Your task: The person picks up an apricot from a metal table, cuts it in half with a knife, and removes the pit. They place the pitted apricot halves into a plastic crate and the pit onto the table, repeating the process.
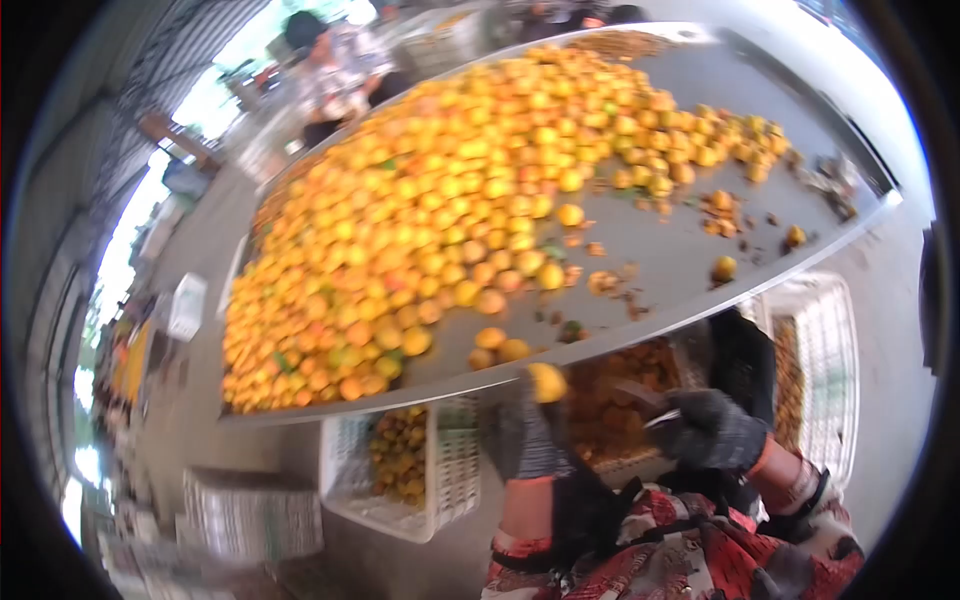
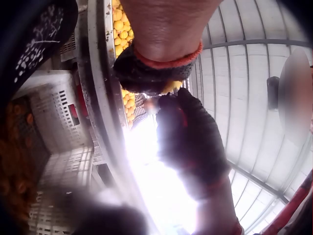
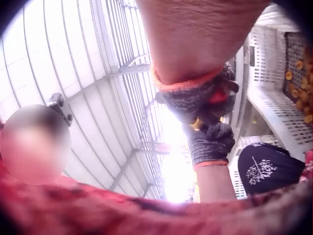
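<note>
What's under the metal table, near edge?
Three white crates: left crate holds whole yellow fruit, middle crate orange pieces, right crate more pieces. Left hand, gripping the held fruit, and right hand, holding a knife, cover part of the middle one; the table hides their far ends.

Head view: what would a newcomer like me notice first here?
A great heap of orange-yellow fruit covers most of the metal table, filling the upper picture. At the table's near edge, the gloved left hand holds one yellow fruit; a white crate below the table holds more fruit.
</note>
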A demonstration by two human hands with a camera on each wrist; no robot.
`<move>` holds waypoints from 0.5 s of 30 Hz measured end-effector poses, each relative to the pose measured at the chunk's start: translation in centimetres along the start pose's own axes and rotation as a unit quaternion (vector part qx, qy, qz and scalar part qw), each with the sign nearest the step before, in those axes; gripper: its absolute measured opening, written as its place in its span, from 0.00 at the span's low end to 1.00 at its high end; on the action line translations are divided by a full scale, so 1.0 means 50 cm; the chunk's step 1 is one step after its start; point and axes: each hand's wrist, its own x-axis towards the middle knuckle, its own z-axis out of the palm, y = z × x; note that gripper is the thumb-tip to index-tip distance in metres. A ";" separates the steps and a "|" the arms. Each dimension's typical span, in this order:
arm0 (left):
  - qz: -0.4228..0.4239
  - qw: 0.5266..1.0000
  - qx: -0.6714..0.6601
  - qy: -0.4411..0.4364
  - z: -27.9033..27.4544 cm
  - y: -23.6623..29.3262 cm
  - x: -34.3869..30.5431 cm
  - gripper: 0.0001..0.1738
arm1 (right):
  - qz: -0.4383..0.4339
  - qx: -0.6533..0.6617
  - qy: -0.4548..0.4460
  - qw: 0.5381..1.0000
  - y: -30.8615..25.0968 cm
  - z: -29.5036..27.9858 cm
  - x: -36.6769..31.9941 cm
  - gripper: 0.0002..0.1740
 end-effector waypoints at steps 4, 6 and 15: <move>0.108 0.767 0.583 -0.247 0.023 0.055 -0.042 0.17 | 0.118 0.278 0.110 0.947 -0.103 0.002 0.058 0.24; 0.137 0.887 0.334 -0.289 0.022 -0.042 -0.053 0.18 | -0.107 -0.079 0.101 0.986 -0.031 0.008 0.070 0.30; -0.110 0.966 0.087 -0.218 0.050 -0.034 -0.092 0.17 | -0.045 -0.087 0.004 0.995 -0.041 0.022 0.095 0.41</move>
